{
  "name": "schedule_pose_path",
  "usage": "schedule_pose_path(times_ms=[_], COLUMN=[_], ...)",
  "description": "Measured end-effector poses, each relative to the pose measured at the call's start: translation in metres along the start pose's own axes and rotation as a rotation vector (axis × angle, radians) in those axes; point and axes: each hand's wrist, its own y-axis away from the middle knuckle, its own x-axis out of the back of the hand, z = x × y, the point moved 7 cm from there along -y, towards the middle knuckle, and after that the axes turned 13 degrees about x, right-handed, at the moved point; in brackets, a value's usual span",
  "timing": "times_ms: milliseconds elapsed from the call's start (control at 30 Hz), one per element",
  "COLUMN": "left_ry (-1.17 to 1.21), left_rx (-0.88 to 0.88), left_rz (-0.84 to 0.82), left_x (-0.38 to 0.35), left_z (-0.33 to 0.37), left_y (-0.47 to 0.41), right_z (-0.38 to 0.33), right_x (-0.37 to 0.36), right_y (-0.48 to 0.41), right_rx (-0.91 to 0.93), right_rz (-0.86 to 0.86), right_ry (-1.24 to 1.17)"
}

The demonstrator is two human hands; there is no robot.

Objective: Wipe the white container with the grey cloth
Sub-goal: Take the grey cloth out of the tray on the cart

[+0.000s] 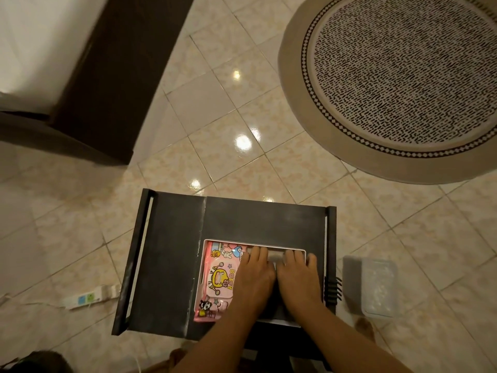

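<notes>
On a small dark table just below the camera, a person's left hand and right hand lie flat, side by side, fingers loosely spread, pressing a grey cloth into a shallow white container, probably to bear down evenly for wiping. A pink cartoon pouch fills the container's left half. Right of the table, a clear plastic box sits on the tiled floor. Farther off lies a round patterned rug.
</notes>
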Motion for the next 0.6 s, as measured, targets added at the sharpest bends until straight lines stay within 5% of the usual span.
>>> schedule_pose_path(times_ms=[167, 300, 500, 600], left_ry=[0.061, 0.179, 1.034, 1.393], left_rx=[0.035, 0.045, 0.254, 0.259], left_rz=[0.052, -0.055, -0.214, -0.167], left_x=[0.035, 0.081, 0.148, 0.186], left_z=[-0.006, -0.015, -0.033, -0.022], left_y=[0.015, 0.026, 0.037, 0.036], right_z=[0.004, 0.016, 0.074, 0.110], right_x=[0.030, 0.074, 0.152, 0.190], right_y=[0.017, 0.038, 0.089, 0.112], right_rx=[0.036, 0.046, -0.034, -0.040], right_rz=[0.027, -0.027, 0.247, 0.382], right_ry=[-0.056, -0.285, -0.917, -1.252])
